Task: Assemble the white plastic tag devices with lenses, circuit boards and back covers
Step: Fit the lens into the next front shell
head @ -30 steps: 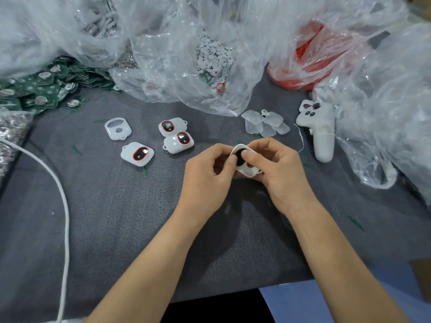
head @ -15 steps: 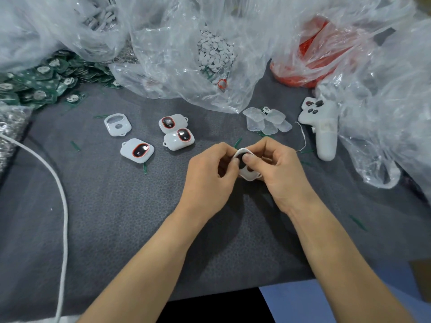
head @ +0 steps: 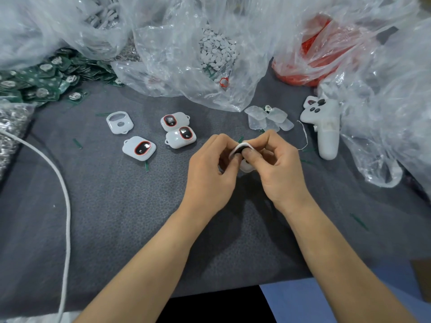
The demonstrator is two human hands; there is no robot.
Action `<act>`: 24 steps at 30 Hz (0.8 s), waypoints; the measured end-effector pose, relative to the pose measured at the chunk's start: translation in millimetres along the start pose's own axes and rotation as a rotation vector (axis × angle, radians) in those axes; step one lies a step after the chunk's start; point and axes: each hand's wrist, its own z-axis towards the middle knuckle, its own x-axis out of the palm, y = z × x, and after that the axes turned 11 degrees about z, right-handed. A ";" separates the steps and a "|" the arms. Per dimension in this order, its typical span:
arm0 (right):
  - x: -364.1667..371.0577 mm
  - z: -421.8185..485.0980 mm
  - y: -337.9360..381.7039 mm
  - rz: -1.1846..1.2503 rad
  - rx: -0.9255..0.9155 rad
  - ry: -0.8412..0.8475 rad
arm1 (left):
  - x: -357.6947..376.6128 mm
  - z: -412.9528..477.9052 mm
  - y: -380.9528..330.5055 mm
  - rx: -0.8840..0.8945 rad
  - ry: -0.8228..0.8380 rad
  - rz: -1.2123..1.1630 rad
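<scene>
Between left hand (head: 210, 176) and right hand (head: 281, 170), tilted white tag shell (head: 241, 149).

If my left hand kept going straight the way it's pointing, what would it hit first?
The white tag that the left hand pinches, then the right hand pressed against it; beyond them, probably the clear lenses, though depth is unclear.

One white tag shell (head: 242, 149) with a dark oval middle is held tilted, pinched between the left hand (head: 210, 170) and the right hand (head: 281, 170). Three closed tags (head: 181, 137) with red-ringed dark windows lie face up to its left, near an empty shell (head: 119, 122). Clear lenses (head: 268, 118) sit piled just behind it, and green circuit boards (head: 42, 82) are heaped at the far left.
</scene>
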 end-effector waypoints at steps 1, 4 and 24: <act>0.0 -0.1 -0.8 -0.019 -0.007 -0.005 | 0.3 0.4 0.4 0.001 0.004 0.003; 0.4 -0.2 -2.0 -0.063 -0.021 -0.020 | 0.9 1.5 1.2 0.002 0.013 0.003; -4.1 8.5 0.3 0.476 0.247 -0.051 | -3.1 3.2 -2.5 -0.131 0.127 -0.348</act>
